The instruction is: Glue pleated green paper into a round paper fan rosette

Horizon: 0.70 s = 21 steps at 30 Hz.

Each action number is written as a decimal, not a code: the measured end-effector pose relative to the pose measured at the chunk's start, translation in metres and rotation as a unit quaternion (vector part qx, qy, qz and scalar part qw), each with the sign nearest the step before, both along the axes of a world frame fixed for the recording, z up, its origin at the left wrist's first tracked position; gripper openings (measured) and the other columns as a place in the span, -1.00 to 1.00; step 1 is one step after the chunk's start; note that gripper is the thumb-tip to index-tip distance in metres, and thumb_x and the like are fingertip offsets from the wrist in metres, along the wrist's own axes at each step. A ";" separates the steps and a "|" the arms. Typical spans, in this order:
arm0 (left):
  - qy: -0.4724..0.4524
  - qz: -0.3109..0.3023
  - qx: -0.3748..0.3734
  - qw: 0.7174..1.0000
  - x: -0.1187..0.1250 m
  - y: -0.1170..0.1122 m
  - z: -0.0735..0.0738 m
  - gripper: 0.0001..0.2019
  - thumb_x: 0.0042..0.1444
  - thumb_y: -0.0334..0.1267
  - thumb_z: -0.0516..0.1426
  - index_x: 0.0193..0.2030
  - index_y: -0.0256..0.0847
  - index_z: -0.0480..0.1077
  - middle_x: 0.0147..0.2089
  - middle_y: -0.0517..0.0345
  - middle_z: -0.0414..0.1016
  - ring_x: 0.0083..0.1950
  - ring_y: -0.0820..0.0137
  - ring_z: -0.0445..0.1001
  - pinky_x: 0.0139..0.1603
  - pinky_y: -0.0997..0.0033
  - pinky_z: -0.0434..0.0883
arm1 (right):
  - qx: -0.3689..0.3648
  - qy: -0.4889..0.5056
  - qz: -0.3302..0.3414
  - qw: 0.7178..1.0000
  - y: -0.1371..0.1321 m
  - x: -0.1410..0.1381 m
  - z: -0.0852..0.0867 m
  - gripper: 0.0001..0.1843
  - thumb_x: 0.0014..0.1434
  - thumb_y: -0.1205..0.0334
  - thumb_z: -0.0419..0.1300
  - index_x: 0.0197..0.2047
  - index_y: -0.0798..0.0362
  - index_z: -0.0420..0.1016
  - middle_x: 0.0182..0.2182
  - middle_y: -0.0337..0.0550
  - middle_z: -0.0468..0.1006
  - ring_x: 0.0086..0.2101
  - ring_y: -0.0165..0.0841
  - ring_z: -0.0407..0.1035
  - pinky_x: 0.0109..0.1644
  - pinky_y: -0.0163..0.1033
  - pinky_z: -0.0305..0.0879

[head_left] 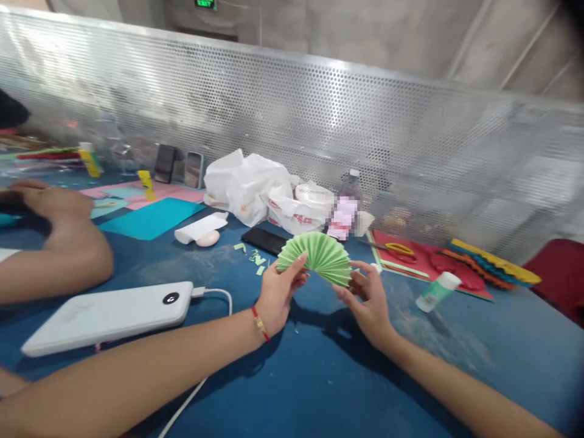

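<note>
A pleated light-green paper fan (317,252), spread into an arc, is held up above the blue table (314,389). My left hand (279,292) pinches its left end and inner edge, with the thumb lying across the folds. At the right end, my right hand (369,301) has its thumb and fingers closed on the pleats. Behind the fan lies a black phone (264,240), partly covered by it. Small green paper scraps (258,260) are scattered just left of the fan.
To the left sit a white power bank (114,310) with a cable and another person's arm (68,243). White plastic bags (250,182) and a bottle (349,201) stand behind. A glue stick (438,292), yellow scissors (399,248) and red paper (422,255) are at right.
</note>
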<state>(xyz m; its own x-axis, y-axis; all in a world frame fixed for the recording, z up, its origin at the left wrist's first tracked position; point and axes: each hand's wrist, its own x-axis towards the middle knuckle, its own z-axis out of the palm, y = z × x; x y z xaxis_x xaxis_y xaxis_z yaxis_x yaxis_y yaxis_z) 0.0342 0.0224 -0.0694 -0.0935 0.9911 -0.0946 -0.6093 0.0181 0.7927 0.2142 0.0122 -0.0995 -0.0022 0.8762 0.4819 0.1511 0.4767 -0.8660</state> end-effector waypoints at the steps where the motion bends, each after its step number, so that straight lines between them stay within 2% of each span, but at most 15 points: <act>1: -0.017 -0.008 -0.014 1.000 -0.003 0.003 0.001 -0.54 -0.33 -0.11 0.52 -0.39 -0.28 0.44 -0.52 0.28 0.51 -0.54 0.61 0.45 -0.49 0.67 0.43 | -0.001 0.004 0.002 1.000 0.002 -0.002 0.001 -0.47 0.12 0.05 0.38 0.04 -0.07 0.22 -0.32 -0.26 0.59 -0.42 -0.41 0.47 -0.38 -0.30 0.43; 6: -0.059 -0.075 -0.031 0.995 -0.009 0.015 0.006 -0.65 -0.27 -0.31 0.50 -0.39 -0.30 0.47 -0.49 0.25 0.53 -0.50 0.59 0.47 -0.45 0.65 0.45 | -0.002 0.009 -0.020 1.000 0.016 -0.011 0.011 -0.45 0.11 0.00 0.37 0.03 -0.06 0.20 -0.41 -0.35 0.52 -0.47 -0.42 0.45 -0.42 -0.32 0.35; 10: -0.059 -0.108 -0.024 0.992 -0.009 0.018 0.007 -0.66 -0.29 -0.32 0.50 -0.40 -0.31 0.48 -0.48 0.24 0.53 -0.49 0.58 0.45 -0.43 0.61 0.44 | 0.010 -0.051 0.010 0.999 0.031 -0.015 0.018 -0.45 0.19 -0.04 0.31 0.08 -0.03 0.17 -0.34 -0.28 0.59 -0.41 -0.41 0.49 -0.32 -0.29 0.38; 12: -0.056 -0.107 -0.022 0.992 -0.009 0.019 0.007 -0.65 -0.26 -0.28 0.49 -0.36 -0.29 0.49 -0.46 0.24 0.54 -0.48 0.58 0.44 -0.41 0.59 0.43 | 0.035 -0.132 0.006 0.991 0.039 -0.013 0.024 -0.48 0.28 -0.06 0.22 0.14 0.00 0.15 -0.27 -0.19 0.62 -0.36 -0.40 0.51 -0.28 -0.28 0.39; 14: -0.050 -0.093 -0.020 0.994 -0.011 0.021 0.007 -0.63 -0.26 -0.23 0.49 -0.35 -0.26 0.46 -0.45 0.27 0.52 -0.47 0.58 0.44 -0.40 0.58 0.42 | 0.061 -0.292 -0.009 0.954 0.048 -0.009 0.035 -0.49 0.34 -0.06 0.14 0.20 0.03 0.14 -0.22 -0.14 0.63 -0.32 -0.39 0.53 -0.23 -0.28 0.38; 15: -0.045 -0.083 -0.018 0.995 -0.012 0.023 0.007 -0.61 -0.27 -0.20 0.49 -0.36 -0.25 0.44 -0.46 0.29 0.51 -0.47 0.59 0.43 -0.40 0.59 0.42 | 0.068 -0.394 -0.016 0.917 0.052 -0.005 0.043 -0.48 0.35 -0.07 0.12 0.22 0.04 0.16 -0.20 -0.15 0.64 -0.28 -0.39 0.53 -0.17 -0.29 0.37; 16: -0.038 -0.072 -0.015 0.997 -0.014 0.025 0.007 -0.58 -0.30 -0.18 0.50 -0.37 -0.25 0.43 -0.47 0.31 0.48 -0.48 0.60 0.41 -0.40 0.60 0.41 | 0.066 -0.453 -0.013 0.889 0.056 -0.001 0.051 -0.48 0.33 -0.07 0.17 0.22 0.01 0.22 -0.17 -0.16 0.64 -0.24 -0.39 0.54 -0.11 -0.29 0.36; 19: 0.001 -0.053 0.008 0.999 -0.015 0.029 0.004 -0.51 -0.36 -0.09 0.51 -0.37 -0.26 0.42 -0.48 0.33 0.45 -0.48 0.63 0.36 -0.40 0.63 0.38 | 0.037 -0.532 -0.038 0.845 0.071 0.018 0.081 -0.54 0.36 -0.02 0.15 0.24 -0.05 0.29 -0.11 -0.19 0.65 -0.13 -0.38 0.53 0.01 -0.31 0.30; 21: 0.040 -0.058 0.029 0.997 -0.015 0.029 0.001 -0.51 -0.33 -0.03 0.49 -0.36 -0.27 0.43 -0.47 0.30 0.45 -0.46 0.61 0.37 -0.39 0.62 0.37 | 0.005 -0.573 -0.111 0.812 0.086 0.034 0.099 -0.55 0.44 0.00 0.01 0.28 0.01 0.28 -0.03 -0.02 0.61 -0.01 -0.25 0.49 0.08 -0.18 0.29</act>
